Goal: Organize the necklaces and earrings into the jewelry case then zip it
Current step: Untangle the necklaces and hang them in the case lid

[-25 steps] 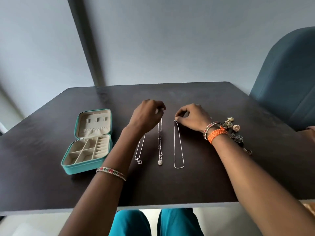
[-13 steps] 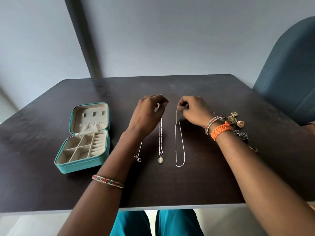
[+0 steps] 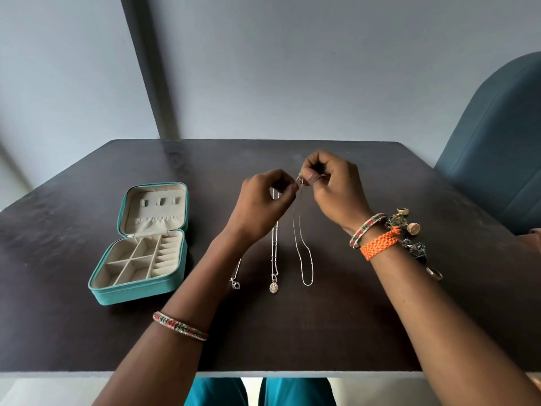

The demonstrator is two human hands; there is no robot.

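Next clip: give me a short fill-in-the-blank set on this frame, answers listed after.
1. The teal zip-up jewelry case on the dark wooden table lies ____.
2. The left hand and right hand both pinch the top of the plain thin silver chain necklace, the ____ of three.
3. The woven orange bracelet is on the ____ wrist.

Answers: open; rightmost; right

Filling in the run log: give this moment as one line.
left hand and right hand: both pinch plain chain top | pendant necklaces: on table | jewelry case: open
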